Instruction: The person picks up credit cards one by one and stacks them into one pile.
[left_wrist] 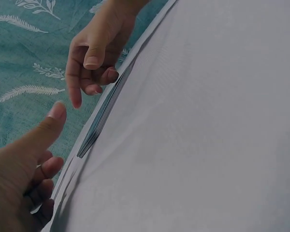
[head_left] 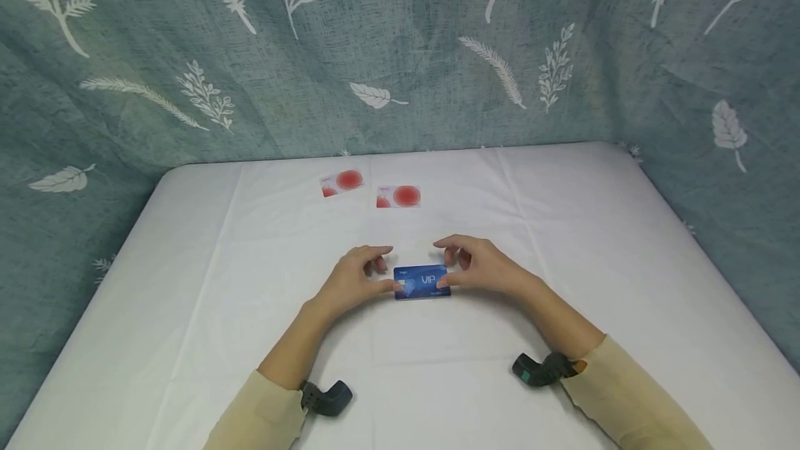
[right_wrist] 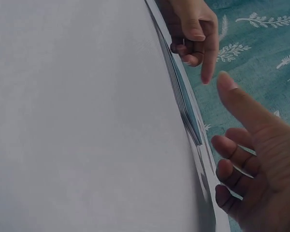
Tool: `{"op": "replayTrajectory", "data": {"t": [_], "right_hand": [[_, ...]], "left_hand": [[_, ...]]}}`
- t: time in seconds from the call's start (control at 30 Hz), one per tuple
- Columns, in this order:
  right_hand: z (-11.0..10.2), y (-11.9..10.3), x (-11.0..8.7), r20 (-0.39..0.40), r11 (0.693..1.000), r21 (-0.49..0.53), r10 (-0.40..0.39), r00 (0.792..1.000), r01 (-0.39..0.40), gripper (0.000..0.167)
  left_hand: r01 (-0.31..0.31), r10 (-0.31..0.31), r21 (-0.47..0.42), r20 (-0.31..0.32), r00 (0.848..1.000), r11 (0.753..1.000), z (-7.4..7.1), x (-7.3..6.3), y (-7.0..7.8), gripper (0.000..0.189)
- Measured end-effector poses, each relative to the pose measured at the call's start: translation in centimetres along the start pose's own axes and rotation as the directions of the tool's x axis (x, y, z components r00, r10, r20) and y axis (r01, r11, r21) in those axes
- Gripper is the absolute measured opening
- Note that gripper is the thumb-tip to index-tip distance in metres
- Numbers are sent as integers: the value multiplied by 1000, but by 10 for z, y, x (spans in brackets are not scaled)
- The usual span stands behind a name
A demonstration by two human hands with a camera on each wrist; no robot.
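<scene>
A stack of several cards [left_wrist: 102, 116] lies on the white cloth, its edges visible in both wrist views. Its top card is a blue VIP card [head_left: 417, 275]. My left hand [head_left: 356, 276] is at the stack's left end, thumb and index finger spread apart. Across from it, my right hand [head_left: 484, 266] is posed the same way at the right end. From the head both thumb tips overlap the blue card. The wrist views show a gap between my left hand [left_wrist: 24, 169] and the stack, and between my right hand [right_wrist: 266, 164] and it.
Two white cards with red circles, a left one [head_left: 342, 182] and a right one [head_left: 398, 196], lie farther back on the white-covered table [head_left: 262, 228]. A green leaf-patterned curtain [head_left: 412, 40] hangs behind. Dark wrist cameras sit at both cuffs.
</scene>
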State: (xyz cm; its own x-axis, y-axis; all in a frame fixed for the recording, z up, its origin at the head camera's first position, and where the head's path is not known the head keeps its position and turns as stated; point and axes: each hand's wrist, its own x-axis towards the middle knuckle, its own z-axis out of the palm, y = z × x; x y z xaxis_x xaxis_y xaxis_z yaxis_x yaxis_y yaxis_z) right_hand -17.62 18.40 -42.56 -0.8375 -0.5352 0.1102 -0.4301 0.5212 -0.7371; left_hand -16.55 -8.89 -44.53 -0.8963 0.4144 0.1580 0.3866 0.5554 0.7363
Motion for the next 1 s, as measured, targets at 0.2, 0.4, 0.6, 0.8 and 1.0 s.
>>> {"op": "replayTrajectory", "data": {"t": [0.2, 0.4, 0.6, 0.8, 1.0], "right_hand": [[-5, -4, 6, -30, 1000, -4, -14, 999, 14, 64], [-10, -2, 11, -70, 1000, -14, -11, 997, 10, 62], [-17, -3, 17, -89, 1000, 14, 3, 996, -1, 62], [-23, -4, 26, -99, 1000, -21, 1, 995, -3, 61], [-29, -5, 37, -98, 999, 18, 50, 994, -49, 59]], "left_hand": [[-2, 1, -39, -19, 1000, 999, -6, 7, -1, 68], [24, -25, -69, -25, 999, 997, -14, 16, 1, 71], [9, -15, -111, -60, 998, 994, -23, 24, 0, 73], [-16, 7, -99, -84, 996, 995, -29, 32, -2, 76], [5, -17, -108, -112, 994, 994, -30, 44, -1, 76]]}}
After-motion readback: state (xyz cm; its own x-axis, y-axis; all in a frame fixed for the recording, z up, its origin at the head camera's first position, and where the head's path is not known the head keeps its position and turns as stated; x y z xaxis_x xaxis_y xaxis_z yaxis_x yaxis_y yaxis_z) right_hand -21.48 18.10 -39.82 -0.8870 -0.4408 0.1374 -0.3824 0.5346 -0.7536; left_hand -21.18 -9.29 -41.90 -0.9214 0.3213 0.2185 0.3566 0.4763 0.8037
